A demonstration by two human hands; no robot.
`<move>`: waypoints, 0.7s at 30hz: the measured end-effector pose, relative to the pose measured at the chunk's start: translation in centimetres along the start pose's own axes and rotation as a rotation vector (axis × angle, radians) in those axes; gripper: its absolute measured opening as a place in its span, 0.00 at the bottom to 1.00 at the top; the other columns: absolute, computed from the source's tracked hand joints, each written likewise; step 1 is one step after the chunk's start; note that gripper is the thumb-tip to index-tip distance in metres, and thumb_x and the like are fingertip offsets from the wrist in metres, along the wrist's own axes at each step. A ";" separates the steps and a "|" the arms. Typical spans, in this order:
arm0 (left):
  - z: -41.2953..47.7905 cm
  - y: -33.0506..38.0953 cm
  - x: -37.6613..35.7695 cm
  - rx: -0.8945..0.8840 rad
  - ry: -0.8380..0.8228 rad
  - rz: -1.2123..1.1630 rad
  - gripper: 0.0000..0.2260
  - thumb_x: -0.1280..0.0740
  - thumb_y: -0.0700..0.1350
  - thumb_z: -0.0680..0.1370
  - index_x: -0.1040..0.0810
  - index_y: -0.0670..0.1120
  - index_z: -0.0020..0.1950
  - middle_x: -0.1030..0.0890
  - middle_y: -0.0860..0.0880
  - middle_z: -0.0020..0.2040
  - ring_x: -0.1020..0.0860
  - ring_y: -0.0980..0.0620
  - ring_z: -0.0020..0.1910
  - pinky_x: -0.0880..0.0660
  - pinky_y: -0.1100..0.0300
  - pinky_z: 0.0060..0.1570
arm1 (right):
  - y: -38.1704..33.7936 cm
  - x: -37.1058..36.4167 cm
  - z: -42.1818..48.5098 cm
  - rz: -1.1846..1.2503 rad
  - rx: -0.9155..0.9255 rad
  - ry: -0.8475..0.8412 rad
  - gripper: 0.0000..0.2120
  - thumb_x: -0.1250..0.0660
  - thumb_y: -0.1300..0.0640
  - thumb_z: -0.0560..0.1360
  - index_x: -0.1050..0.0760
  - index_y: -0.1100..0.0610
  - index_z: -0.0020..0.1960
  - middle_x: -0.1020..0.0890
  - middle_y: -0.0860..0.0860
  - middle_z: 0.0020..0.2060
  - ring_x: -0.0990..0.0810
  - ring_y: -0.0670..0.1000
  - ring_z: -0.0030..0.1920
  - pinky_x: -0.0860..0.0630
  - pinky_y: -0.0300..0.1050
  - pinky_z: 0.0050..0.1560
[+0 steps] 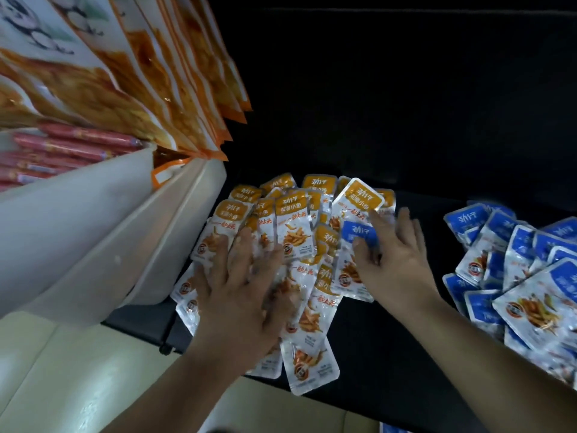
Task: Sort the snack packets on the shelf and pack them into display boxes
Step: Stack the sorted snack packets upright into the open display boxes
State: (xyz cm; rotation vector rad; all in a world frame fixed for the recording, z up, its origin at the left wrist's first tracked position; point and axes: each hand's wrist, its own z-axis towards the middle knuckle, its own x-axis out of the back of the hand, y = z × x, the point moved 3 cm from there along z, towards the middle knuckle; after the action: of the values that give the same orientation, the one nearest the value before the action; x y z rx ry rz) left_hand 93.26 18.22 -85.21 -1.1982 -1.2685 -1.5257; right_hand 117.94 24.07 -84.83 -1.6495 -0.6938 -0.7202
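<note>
The right grip (pixel 396 260) curls its fingers onto a stray blue packet (pixel 359 234), seemingly pinching its header; the left grip (pixel 243 292) lies spread flat on the orange heap (pixel 295 232); the stray sits amid the orange, long axis running away from the person, header far; sorting looks nearly done, with the blue pile (pixel 515 276) apart on the right; boxing looks unstarted.

Left hand (pixel 240 295) spread over orange packets (pixel 295 232), middle of pile hidden. Right hand (pixel 393 254) motion-blurred: pinching or only pressing lone blue packet (pixel 356 231), cannot tell. Blue pile (pixel 515 276) cut by right edge. Hanging bags (pixel 125 73) and red sausages (pixel 62 148) smeared, cut by left edge. Back of shelf (pixel 390 345) lost in dark. Small print on packets unreadable.
</note>
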 end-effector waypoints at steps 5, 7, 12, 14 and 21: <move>-2.8 2.9 -1.7 0.012 -0.136 0.008 0.44 0.46 0.80 0.73 0.59 0.65 0.83 0.66 0.50 0.84 0.69 0.38 0.81 0.61 0.24 0.74 | -1.4 -1.2 -0.3 0.222 -0.009 -0.098 0.35 0.38 0.54 0.81 0.50 0.42 0.83 0.45 0.47 0.83 0.37 0.56 0.79 0.29 0.59 0.73; -3.0 2.6 -2.1 0.022 -0.152 0.041 0.47 0.45 0.82 0.72 0.60 0.64 0.83 0.64 0.49 0.85 0.68 0.37 0.82 0.59 0.24 0.74 | -1.1 -1.0 -0.6 0.191 0.028 -0.088 0.35 0.35 0.55 0.80 0.46 0.43 0.82 0.43 0.43 0.82 0.33 0.51 0.77 0.26 0.52 0.69; -2.1 0.7 -1.9 -0.020 -0.142 0.119 0.43 0.45 0.79 0.75 0.48 0.60 0.85 0.50 0.48 0.86 0.52 0.36 0.84 0.47 0.24 0.73 | -0.1 -1.0 -1.4 0.020 0.126 -0.070 0.34 0.31 0.45 0.79 0.41 0.45 0.82 0.43 0.43 0.82 0.44 0.46 0.81 0.36 0.47 0.76; -1.7 -0.2 -1.5 -0.046 -0.101 0.144 0.38 0.42 0.74 0.77 0.40 0.58 0.83 0.45 0.48 0.85 0.48 0.37 0.83 0.44 0.25 0.73 | -0.1 -1.1 -2.2 0.014 0.172 -0.026 0.33 0.31 0.43 0.78 0.36 0.47 0.80 0.41 0.47 0.81 0.44 0.50 0.82 0.35 0.56 0.77; -1.6 2.1 -1.0 -0.106 0.008 0.076 0.31 0.36 0.60 0.78 0.32 0.54 0.80 0.45 0.45 0.85 0.49 0.38 0.84 0.47 0.26 0.74 | 3.8 -0.6 -4.5 -0.293 0.366 0.128 0.25 0.31 0.46 0.78 0.24 0.54 0.72 0.32 0.63 0.77 0.38 0.65 0.79 0.38 0.70 0.75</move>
State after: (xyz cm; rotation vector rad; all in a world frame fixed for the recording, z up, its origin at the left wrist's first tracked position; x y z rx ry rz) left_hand 95.19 16.26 -85.80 -1.2918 -1.1361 -1.5562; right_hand 120.03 18.94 -86.91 -1.1714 -0.9258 -0.8426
